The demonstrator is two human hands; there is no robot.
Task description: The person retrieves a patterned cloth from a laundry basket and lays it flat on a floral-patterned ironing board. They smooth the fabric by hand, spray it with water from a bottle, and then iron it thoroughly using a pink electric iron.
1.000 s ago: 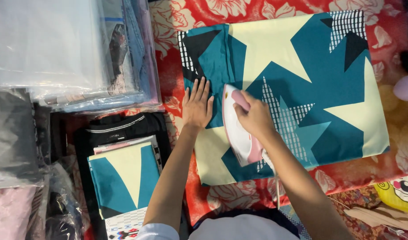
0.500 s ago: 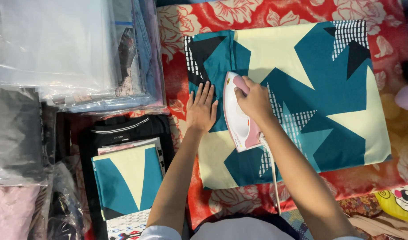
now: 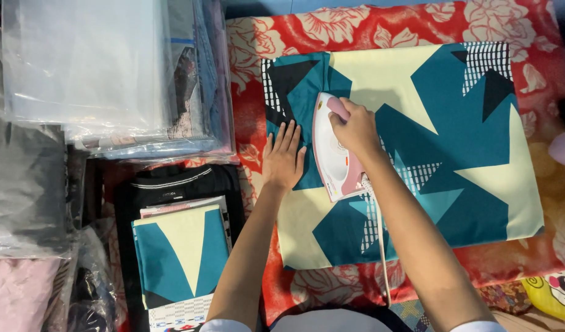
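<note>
Right hand gripping pink-handled iron, fingers wrapped shut, pressing teal-and-cream star-print cloth on floral blanket. Left hand, fingers spread flat, at iron's 9 o'clock, holding nothing.

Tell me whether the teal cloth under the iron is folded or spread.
Folded: the teal cloth lies as a neat flat rectangle on the red floral cover, the iron on it and the left hand pressing its edge.

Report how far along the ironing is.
Done: one folded cloth of the same teal and cream print lies on the pile at left. In hand: the right hand grips the white and pink iron on the spread patterned cloth, the left hand flat beside it. Left: this cloth lies unfolded.
</note>
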